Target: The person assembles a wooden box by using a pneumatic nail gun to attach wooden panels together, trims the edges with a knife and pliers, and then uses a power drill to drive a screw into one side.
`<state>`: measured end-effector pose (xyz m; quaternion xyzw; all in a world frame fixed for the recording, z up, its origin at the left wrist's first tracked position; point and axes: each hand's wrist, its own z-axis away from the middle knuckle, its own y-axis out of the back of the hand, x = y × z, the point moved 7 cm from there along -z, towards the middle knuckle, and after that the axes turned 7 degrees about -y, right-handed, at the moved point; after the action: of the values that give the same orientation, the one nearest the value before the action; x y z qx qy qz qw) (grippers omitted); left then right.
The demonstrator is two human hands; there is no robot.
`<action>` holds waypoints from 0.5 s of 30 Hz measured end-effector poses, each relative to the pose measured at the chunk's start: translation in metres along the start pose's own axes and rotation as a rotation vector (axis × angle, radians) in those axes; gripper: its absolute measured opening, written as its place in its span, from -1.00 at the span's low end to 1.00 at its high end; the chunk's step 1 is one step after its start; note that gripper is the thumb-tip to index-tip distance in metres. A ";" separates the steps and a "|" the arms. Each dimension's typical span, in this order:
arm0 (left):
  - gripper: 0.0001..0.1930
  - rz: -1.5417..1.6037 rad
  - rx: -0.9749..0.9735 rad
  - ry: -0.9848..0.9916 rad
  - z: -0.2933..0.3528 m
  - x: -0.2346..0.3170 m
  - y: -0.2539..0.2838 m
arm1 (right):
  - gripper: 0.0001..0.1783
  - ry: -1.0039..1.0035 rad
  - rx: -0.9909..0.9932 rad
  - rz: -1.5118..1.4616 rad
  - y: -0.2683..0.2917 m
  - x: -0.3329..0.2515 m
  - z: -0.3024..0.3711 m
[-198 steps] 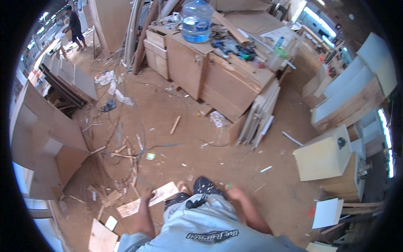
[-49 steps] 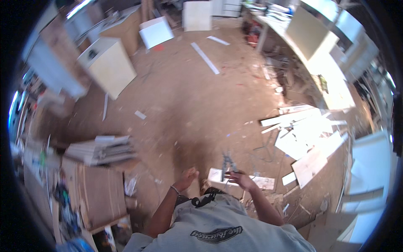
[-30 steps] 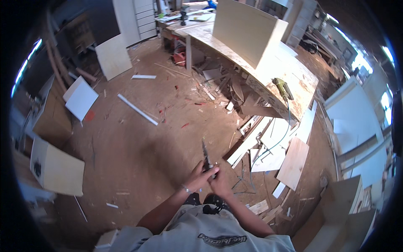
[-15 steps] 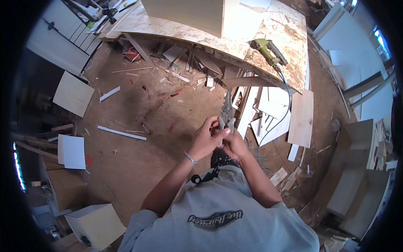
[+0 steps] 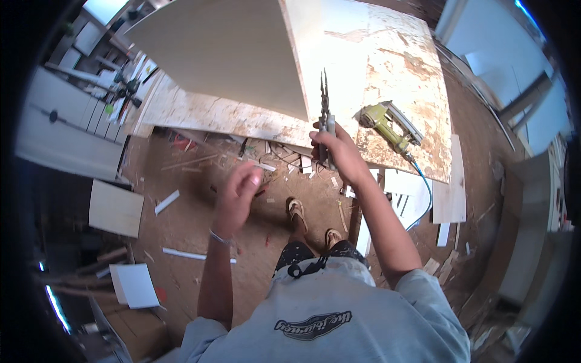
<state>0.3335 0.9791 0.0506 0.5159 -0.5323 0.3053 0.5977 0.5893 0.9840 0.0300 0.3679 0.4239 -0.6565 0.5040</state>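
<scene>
A pair of grey metal pliers [image 5: 325, 115] is gripped in my right hand [image 5: 340, 150], its narrow jaws pointing away from me over the near edge of the workbench [image 5: 212, 115]. My left hand [image 5: 239, 187] is apart from it, lower and to the left above the floor; motion blurs its fingers, which look loosely curled. Close to the pliers' jaws, on the left, stands a large pale board panel [image 5: 230, 60] on the bench. An olive-green nail gun [image 5: 390, 126] lies on the bench to the right of my right hand, with a blue air hose [image 5: 428, 187] running off the edge.
Wood offcuts and scraps litter the brown floor [image 5: 200, 230] and the space under the bench. White panels [image 5: 408, 193] lean below the bench at right. Loose boards [image 5: 118, 209] lie at left, and a box-shaped cabinet piece [image 5: 532, 224] stands at far right.
My hands, together on the pliers before, have separated. The right has moved up and away over the bench edge with the pliers; the left has moved left. The view has shifted toward the bench.
</scene>
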 end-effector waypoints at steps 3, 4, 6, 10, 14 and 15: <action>-0.61 -0.179 -0.066 -0.242 -0.083 0.046 0.038 | -0.43 -0.040 0.016 -0.014 0.001 -0.012 -0.034; -0.60 -0.175 -0.041 -0.285 -0.107 0.067 0.046 | -0.44 -0.048 0.019 -0.006 0.001 -0.014 -0.045; -0.64 -0.163 0.006 -0.409 -0.157 0.110 0.051 | -0.44 -0.042 0.051 -0.016 0.005 -0.022 -0.058; -0.67 -0.200 0.082 -0.836 -0.264 0.187 0.062 | -0.48 -0.036 0.167 -0.022 0.010 -0.043 -0.070; -0.67 -0.463 0.392 -1.103 -0.351 0.248 0.085 | -0.51 -0.133 0.158 0.048 -0.011 -0.062 -0.073; -0.60 -0.476 0.400 -1.100 -0.357 0.253 0.072 | -0.54 -0.138 0.181 0.073 -0.010 -0.066 -0.072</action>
<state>0.4447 1.2896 0.3474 0.8033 -0.5652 -0.0522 0.1802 0.5984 1.0752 0.0654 0.3812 0.3135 -0.6969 0.5202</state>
